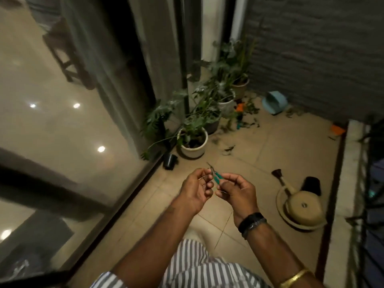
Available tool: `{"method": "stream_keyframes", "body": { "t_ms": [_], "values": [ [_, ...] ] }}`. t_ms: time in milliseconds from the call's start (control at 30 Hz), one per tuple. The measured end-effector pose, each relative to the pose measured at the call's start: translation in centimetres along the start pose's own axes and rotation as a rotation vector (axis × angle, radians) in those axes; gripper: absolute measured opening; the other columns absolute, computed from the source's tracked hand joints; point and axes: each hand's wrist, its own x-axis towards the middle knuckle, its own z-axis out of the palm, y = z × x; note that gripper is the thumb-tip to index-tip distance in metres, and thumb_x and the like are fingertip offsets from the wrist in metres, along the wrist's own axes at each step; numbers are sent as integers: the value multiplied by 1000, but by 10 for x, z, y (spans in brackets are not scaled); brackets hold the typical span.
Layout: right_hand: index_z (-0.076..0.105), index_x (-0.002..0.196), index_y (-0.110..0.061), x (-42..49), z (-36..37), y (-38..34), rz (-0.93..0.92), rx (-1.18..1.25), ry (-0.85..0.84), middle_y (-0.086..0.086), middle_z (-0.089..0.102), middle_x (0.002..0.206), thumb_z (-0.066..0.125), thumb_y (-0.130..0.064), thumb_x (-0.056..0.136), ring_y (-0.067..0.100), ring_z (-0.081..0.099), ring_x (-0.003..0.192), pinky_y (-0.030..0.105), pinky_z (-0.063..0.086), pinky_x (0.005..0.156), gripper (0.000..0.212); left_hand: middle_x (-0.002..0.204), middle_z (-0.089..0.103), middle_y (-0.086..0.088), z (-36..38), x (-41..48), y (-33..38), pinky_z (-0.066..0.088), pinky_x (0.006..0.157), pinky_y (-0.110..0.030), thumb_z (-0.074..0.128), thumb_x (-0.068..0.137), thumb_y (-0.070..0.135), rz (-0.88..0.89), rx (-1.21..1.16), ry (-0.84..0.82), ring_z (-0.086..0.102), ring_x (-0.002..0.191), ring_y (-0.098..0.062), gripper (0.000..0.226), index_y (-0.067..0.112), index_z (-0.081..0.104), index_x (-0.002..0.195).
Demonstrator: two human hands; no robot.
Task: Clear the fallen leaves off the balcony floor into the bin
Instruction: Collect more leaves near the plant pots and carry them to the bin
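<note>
Both my hands are raised in front of me over the tiled balcony floor. My left hand and my right hand together hold a small pair of green-handled snips, fingers curled round its handles. Fallen leaves lie scattered on the floor near the pots and further back. A light blue bin lies tipped on its side at the far wall.
Potted plants line the glass door on the left. A small black pot lies beside them. A beige watering can and a black pot sit at right. An orange item lies by the railing kerb.
</note>
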Motion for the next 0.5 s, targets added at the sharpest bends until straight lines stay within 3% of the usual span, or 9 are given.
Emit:
{"method": "stream_keyframes", "body": {
  "t_ms": [500],
  "values": [
    [67, 104, -1, 261, -138, -196, -118, 251, 439, 15, 66, 85, 61, 8, 90, 21, 65, 74, 29, 61, 66, 18, 68, 57, -1, 317, 239, 43, 30, 39, -18, 49, 95, 23, -214, 344, -207, 45, 44, -11, 17, 13, 61, 88]
  ]
}}
